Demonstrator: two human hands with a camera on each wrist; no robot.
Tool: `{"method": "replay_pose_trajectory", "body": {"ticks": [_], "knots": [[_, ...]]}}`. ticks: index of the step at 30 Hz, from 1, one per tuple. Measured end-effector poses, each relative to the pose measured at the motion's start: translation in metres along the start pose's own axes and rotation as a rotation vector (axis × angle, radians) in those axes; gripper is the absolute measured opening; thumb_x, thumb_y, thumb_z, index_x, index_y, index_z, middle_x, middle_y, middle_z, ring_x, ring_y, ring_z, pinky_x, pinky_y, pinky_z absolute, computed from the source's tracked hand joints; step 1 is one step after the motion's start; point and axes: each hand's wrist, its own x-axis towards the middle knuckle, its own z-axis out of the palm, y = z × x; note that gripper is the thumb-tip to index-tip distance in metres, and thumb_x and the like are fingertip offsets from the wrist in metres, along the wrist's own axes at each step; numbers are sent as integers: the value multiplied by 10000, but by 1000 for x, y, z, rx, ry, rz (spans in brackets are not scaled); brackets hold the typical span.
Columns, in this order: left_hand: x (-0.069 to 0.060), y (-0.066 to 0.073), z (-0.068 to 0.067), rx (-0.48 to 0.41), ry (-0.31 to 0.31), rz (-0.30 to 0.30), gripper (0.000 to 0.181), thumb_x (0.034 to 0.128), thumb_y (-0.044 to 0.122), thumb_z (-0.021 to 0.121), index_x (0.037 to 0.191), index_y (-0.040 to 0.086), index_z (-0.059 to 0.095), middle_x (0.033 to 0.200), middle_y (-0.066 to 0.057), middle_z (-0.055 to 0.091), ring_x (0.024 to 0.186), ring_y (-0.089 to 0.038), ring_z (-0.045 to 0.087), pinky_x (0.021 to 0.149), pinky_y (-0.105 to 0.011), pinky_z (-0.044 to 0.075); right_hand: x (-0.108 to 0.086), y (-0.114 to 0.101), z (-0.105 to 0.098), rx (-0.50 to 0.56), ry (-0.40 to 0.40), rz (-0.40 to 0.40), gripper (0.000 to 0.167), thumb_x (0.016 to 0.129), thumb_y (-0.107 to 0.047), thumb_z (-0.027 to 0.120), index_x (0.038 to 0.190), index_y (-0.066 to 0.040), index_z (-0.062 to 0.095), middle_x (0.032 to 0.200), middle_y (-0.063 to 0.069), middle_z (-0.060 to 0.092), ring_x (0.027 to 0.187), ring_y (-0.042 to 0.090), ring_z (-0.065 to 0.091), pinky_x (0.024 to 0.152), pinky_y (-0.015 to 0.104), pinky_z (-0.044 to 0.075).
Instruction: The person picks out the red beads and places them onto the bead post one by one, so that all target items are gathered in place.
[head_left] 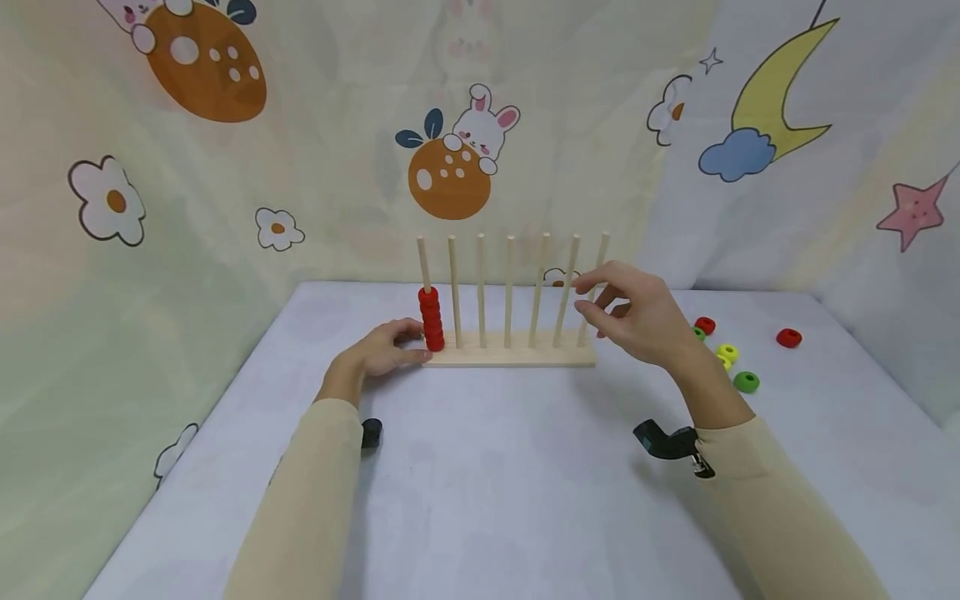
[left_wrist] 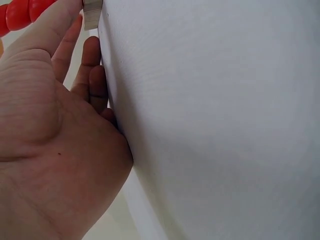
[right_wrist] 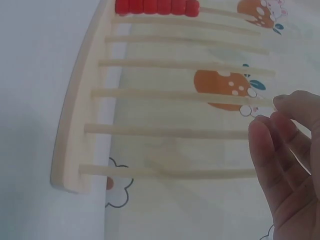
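Left hand (head_left: 378, 348): the left end of the wooden base (head_left: 517, 358) is gripped.
Right hand (head_left: 637, 312): fingers are loosely bent, thumb apart, near the right-end sticks (head_left: 572, 258).
Wooden base: it is set near the back of the white table (head_left: 480, 475).
Red beads (head_left: 432, 321): they are stacked on the far-left stick (head_left: 424, 262).
Loose beads (head_left: 746, 382): red, green and yellow ones are scattered right.

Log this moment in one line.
left hand: holds rack | right hand: empty, near bare pegs | red beads: stacked on leftmost peg
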Motion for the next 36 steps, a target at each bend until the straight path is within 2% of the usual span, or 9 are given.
{"method": "replay_pose_trajectory", "body": {"ticks": [6, 12, 16, 24, 31, 33, 36], "knots": [[-2, -3, 0, -3, -10, -15, 591, 933, 355, 733, 1454, 187, 513, 1470, -93, 511, 1411, -326, 394, 1202, -603, 277, -8, 7, -12, -35, 2, 14, 259, 885, 54, 750, 1093, -98, 720, 1041, 44, 699, 677, 101, 675, 544, 219, 552], [-3, -1, 1, -16, -1, -9, 573, 925, 349, 743, 1432, 190, 528, 1444, -90, 520, 1389, -324, 406, 1195, -603, 287, -22, 18, -24, -133, -2, 82, 242, 890, 31, 755, 1089, -101, 714, 1047, -16, 698, 705, 57, 655, 581, 190, 538], [-2, -1, 2, -16, -13, 0, 573, 931, 347, 738, 1435, 176, 525, 1449, -94, 519, 1392, -325, 406, 1203, -584, 285, -33, 30, -37, -197, 7, 141, 235, 897, 21, 753, 1097, -95, 712, 1040, -2, 703, 731, 45, 651, 606, 177, 540], [0, -2, -3, 3, -18, 18, 548, 938, 351, 726, 1420, 176, 530, 1454, -89, 511, 1412, -329, 390, 1213, -581, 263, -45, 45, -58, -256, 10, 332, 200, 949, -78, 729, 1140, -133, 710, 1095, 10, 695, 803, 3, 614, 688, 95, 497], [4, -1, -3, -11, -25, 36, 538, 935, 347, 733, 1404, 169, 537, 1441, -90, 515, 1405, -331, 395, 1218, -565, 260, -60, 56, -72, -289, 12, 416, 185, 973, -156, 715, 1157, -140, 705, 1131, 38, 702, 843, -51, 582, 707, 51, 463], [5, -1, -3, -10, -27, 36, 548, 933, 350, 738, 1407, 165, 536, 1441, -89, 517, 1406, -330, 397, 1220, -559, 262, -64, 61, -76, -307, 16, 428, 183, 978, -173, 710, 1159, -146, 703, 1131, 33, 704, 858, -10, 600, 710, 49, 455], [6, -1, -3, -17, -26, 30, 555, 931, 352, 741, 1412, 165, 534, 1443, -84, 517, 1410, -328, 394, 1222, -558, 259, -68, 66, -81, -327, 9, 441, 193, 986, -191, 701, 1170, -132, 700, 1141, 55, 705, 904, 124, 642, 720, 35, 434]]}}
